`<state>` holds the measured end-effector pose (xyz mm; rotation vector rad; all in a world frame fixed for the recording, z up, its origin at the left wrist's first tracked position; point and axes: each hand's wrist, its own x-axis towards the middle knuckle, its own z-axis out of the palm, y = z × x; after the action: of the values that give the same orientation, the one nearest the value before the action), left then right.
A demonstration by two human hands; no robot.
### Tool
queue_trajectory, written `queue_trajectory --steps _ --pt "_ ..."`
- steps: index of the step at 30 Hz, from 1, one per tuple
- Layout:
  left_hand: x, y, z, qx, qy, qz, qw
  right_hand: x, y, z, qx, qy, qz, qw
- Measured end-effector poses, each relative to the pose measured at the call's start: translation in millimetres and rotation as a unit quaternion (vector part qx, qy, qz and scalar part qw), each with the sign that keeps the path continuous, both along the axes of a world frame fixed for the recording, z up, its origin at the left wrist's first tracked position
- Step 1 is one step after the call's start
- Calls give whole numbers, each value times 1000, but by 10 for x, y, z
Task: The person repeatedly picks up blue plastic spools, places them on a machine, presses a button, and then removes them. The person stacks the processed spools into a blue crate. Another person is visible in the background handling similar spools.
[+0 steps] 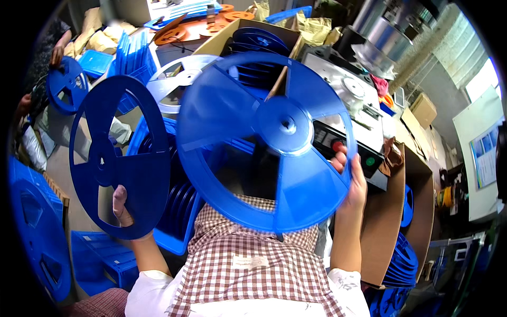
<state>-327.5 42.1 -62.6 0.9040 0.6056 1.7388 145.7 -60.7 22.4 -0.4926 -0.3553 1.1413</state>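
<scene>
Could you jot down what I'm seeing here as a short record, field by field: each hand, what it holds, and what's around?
Left hand: grips the lower rim of a dark blue reel half, held upright.
Right hand: grips the right rim of a lighter translucent blue reel half, facing the camera.
The two pieces: apart, not touching.
Behind them: cardboard box holding more blue reels, a clear reel, a grey machine with red and green buttons.
Top: orange reels.
Far left: another person holding a blue reel.

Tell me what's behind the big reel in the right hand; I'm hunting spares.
Behind the big reel: a cardboard box of dark blue reels and a grey machine. Its lower part is covered.
</scene>
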Motion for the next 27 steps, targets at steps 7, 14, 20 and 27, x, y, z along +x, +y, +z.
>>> queue_trajectory --steps 7,14,20,27 --pt "286 -116 658 -55 -63 -22 996 -129 2191 -27 22 -19 35 999" --pt "12 -114 147 -59 -118 -97 987 -21 3654 -312 -48 28 -23 998" --pt "68 -143 97 -94 -85 -106 986 -19 4583 -439 -68 -33 -66 995" --pt "350 -132 247 -203 -54 -36 977 67 5419 -714 -95 -17 -51 994"
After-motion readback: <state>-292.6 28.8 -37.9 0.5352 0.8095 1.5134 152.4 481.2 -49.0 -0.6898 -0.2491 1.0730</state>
